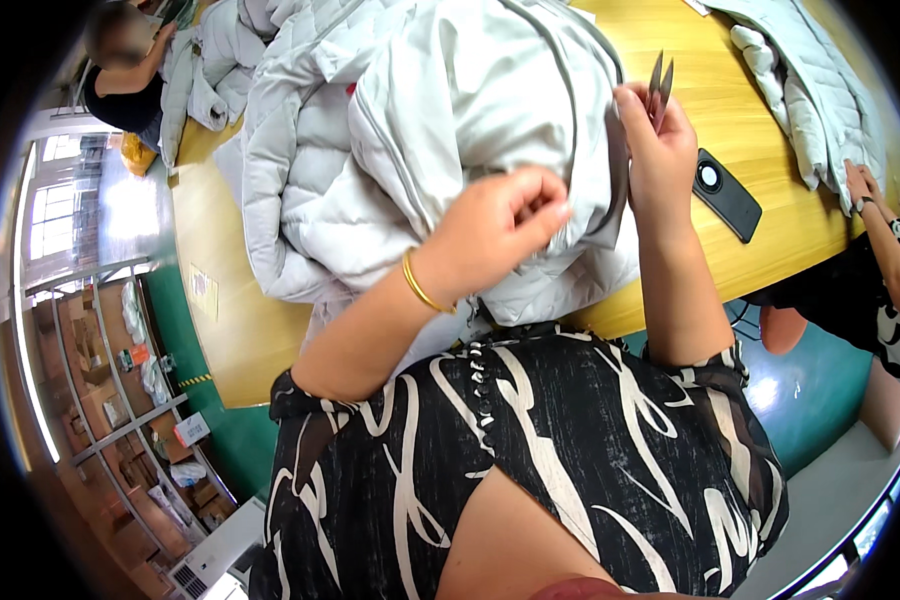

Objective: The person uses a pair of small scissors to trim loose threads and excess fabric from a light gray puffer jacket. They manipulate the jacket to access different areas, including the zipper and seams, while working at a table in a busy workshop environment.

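Observation:
A pale grey down jacket (315, 190) lies heaped on the table before me, its smooth lining (500, 90) turned up and a darker grey strip running along its edge. Over the lower part of the lining is my left hand (500, 225), its fingers curled together; whatever they may pinch is hidden. My right hand (662, 150) is at the jacket's right edge, closed around small thread snips (660, 88) whose two pointed blades stick up, slightly apart. Its thumb lies close against the dark edge strip; whether it grips the cloth I cannot tell.
A black phone (727, 196) lies on the yellow wooden table (710, 60) right of my hand. Another person's hands (860, 188) touch a second puffer jacket (820, 95) at right. A person (130, 85) works at far left. Shelves with boxes (95, 340) stand left.

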The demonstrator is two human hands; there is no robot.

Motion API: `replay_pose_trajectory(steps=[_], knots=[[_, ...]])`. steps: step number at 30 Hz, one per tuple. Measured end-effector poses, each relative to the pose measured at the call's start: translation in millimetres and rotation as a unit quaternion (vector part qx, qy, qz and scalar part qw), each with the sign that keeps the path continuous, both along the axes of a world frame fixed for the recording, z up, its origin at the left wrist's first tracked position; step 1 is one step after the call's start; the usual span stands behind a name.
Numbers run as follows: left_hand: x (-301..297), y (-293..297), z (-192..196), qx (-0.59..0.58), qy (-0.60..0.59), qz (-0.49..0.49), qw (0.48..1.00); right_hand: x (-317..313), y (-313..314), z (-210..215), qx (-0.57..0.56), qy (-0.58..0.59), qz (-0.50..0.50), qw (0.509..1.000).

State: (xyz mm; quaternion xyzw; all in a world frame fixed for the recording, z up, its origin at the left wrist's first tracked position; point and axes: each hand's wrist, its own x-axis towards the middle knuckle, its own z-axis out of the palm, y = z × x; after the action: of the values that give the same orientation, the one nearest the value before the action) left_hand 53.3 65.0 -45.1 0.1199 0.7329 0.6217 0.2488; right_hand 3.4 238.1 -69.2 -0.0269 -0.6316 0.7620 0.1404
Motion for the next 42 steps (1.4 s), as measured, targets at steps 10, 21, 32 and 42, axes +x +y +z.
replay_pose_trajectory(steps=[10,21,32,42], knots=[[23.8,-6.7,-56.7,-0.178,0.249,-0.066,0.950,31.6,-9.9,6.8,0.201,0.012,0.043,0.978],[-14.3,-15.5,32.7,0.088,0.063,0.119,0.987,24.4,-13.9,-2.1,0.312,0.280,0.013,0.908],[-49.2,-5.1,35.8,0.080,-0.013,0.158,0.984,33.4,-20.0,9.4,0.325,0.346,0.053,0.879],[-51.8,-11.6,36.0,0.203,-0.045,0.128,0.970,19.0,28.1,17.8,0.184,0.180,-0.115,0.959]])
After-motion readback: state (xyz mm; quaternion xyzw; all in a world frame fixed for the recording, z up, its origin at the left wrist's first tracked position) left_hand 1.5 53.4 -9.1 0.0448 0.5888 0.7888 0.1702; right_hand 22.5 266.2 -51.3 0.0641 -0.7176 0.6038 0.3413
